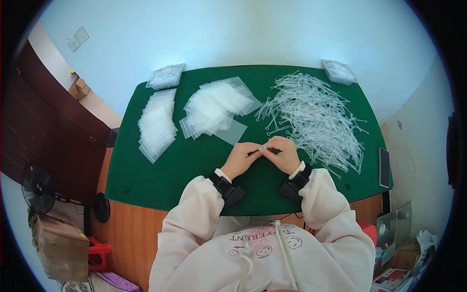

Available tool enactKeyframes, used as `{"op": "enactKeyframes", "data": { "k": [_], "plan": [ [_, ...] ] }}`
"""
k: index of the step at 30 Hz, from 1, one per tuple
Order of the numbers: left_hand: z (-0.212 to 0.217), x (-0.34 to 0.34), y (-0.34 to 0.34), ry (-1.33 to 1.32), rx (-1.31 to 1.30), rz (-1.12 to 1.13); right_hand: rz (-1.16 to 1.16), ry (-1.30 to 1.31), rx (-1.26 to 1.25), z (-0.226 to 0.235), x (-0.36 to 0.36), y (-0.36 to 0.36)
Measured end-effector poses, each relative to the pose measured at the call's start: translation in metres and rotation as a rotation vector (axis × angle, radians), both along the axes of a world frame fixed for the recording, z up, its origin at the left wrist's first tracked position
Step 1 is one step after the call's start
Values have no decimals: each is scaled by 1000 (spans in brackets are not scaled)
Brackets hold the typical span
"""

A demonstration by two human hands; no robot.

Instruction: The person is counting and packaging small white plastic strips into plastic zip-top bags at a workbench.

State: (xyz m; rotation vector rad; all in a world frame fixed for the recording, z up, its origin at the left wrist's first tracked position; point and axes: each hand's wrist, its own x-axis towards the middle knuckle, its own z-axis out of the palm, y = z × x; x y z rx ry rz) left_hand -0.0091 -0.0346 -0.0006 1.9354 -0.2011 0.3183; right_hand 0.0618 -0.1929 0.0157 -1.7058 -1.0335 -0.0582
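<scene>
My left hand (239, 159) and my right hand (283, 154) meet over the middle of the green table, fingertips pinched together. Between them is a small clear plastic piece (262, 148), perhaps the ends of some sticks; the fingers cover most of it. To the right of my hands spreads a large heap of thin clear plastic sticks (316, 119) with looped ends. Just beyond my left hand lies a fanned pile of clear plastic bags (214, 107), one bag (230, 130) sticking out toward me. Farther left is a second overlapping row of clear bags (158, 124).
Clear packs stand at the back left (166, 76) and back right (339, 72) of the green-covered table (146, 185). A phone (384, 167) lies at its right edge. A wall borders the far side. A black fan (39, 189) and cardboard box (61, 246) are at left.
</scene>
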Motion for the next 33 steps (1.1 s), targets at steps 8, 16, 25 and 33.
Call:
{"op": "enactKeyframes", "data": {
  "k": [8,16,25,33],
  "plan": [
    [1,0,-1,-7,8,13,1,13,3,1,0,-1],
    [3,1,-2,-5,29,31,11,24,-9,3,3,0],
    [-2,13,46,-121,-379,399,2,117,-111,1,20,46],
    [-13,22,67,-161,-955,515,180,-588,-515,-17,16,75]
  ]
}}
